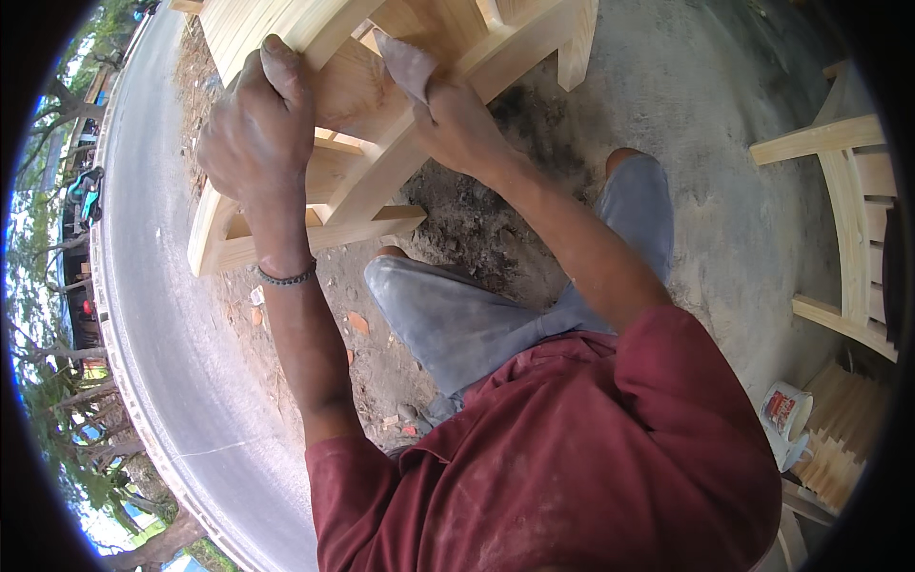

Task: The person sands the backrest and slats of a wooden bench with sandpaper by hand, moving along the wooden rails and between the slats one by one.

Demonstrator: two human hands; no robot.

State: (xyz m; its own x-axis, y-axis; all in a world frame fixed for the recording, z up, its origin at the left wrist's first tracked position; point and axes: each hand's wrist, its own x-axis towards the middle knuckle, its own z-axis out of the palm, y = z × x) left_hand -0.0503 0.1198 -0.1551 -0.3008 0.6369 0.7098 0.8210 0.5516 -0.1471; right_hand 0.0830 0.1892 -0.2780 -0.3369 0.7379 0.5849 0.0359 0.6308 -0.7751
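A pale, unfinished wooden chair lies tipped in front of me, with its slats and rails at the top of the view. My left hand is closed over one of its edges at the left, thumb up against the wood. A dark beaded bracelet circles that wrist. Between the fingers of my right hand is a folded, greyish-brown piece of sandpaper. It sticks up beside a rail, near a broad inner wooden panel. Whether the sandpaper touches the wood, I cannot tell.
Dusty ground with dark patches and small debris lies below the chair. A paved road runs along the left, with trees beyond. At right stand another wooden chair, a white tub and stacked wood strips.
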